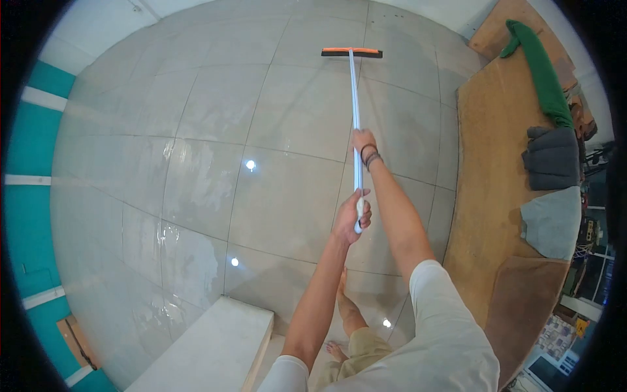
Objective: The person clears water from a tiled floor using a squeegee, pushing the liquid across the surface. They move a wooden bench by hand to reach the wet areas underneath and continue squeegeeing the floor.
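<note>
A floor squeegee (356, 98) with a long pale handle stretches away from me across the tiles. Its orange head with a black rubber blade (333, 52) rests on the floor at the far end. My left hand (351, 217) is closed around the near end of the handle. Farther up, my right hand (364, 140), with dark bands at the wrist, grips the same handle. Wet patches shine on the grey floor tiles (287, 196), mostly to the left.
Along the right runs a brown sofa-like surface (486, 170) with a green cloth (542, 72), dark folded cloth (552, 159) and grey cloth (555, 222). A white block (209, 346) stands at the lower left. Teal panels (29, 147) line the left side.
</note>
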Action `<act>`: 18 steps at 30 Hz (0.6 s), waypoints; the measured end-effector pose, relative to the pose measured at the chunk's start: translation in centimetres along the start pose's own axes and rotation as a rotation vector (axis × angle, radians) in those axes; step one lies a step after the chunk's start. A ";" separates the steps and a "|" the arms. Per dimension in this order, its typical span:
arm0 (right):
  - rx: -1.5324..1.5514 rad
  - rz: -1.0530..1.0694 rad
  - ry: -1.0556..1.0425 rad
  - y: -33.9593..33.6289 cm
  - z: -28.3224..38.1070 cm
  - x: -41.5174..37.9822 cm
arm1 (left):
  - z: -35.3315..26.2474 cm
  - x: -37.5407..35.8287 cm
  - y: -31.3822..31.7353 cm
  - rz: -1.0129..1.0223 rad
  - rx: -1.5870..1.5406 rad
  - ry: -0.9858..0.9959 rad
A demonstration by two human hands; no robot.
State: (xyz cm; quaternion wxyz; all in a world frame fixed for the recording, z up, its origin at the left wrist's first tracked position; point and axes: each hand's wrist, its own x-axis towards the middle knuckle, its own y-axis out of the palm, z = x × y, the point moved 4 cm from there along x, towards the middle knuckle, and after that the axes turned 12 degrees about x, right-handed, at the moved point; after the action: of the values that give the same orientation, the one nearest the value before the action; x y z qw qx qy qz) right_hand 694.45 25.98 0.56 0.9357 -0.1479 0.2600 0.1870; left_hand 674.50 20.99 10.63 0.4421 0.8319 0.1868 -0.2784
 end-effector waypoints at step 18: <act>-0.660 0.043 0.114 3.8 -20.6 -37.7 | 25.0 -37.3 -11.2 -0.233 -0.172 -0.239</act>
State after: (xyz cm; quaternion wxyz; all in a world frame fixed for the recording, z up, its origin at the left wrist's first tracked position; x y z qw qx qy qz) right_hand 653.95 11.35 3.41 0.8172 -0.4475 0.2405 0.2723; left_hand 631.91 3.63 15.67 0.4955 0.7247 0.2511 -0.4077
